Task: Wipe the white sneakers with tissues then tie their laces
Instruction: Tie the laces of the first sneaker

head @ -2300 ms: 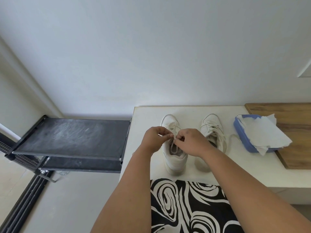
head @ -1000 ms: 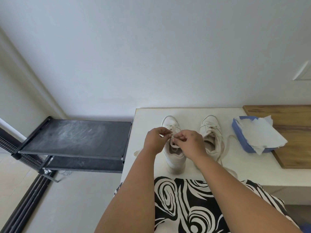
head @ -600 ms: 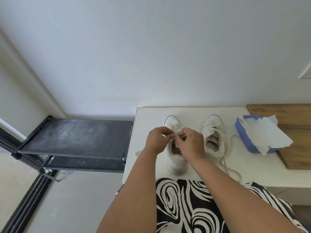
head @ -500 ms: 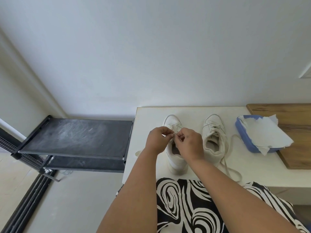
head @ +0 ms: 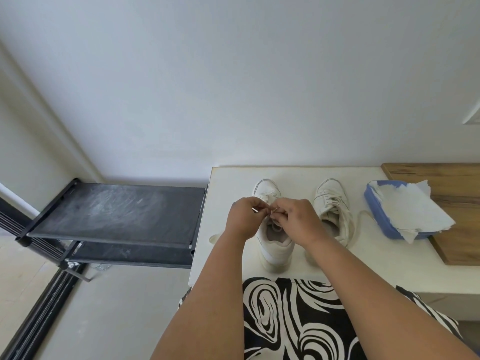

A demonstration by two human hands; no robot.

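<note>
Since half a second ago your hands have barely shifted; both stay bunched over the tongue of the left sneaker (head: 272, 242), and the loose lace of the right sneaker (head: 335, 211) lies as it did on the table. Your left hand (head: 242, 219) has its fingers curled, pinching the lace (head: 255, 209) between thumb and forefinger. Your right hand (head: 298, 220) is curled the same way, fingertips meeting the left hand's just above the shoe's opening and nipping the other strand. Both sneakers stand side by side, toes toward the wall, on the white table (head: 228, 183). Right of them sits a blue tissue pack (head: 376, 216) with white tissues (head: 413, 211) spilling from it, partly on a wooden board (head: 454, 188). Left of the table stands a black shoe rack (head: 117, 211). A black-and-white patterned cloth (head: 298, 320) lies below your forearms.
</note>
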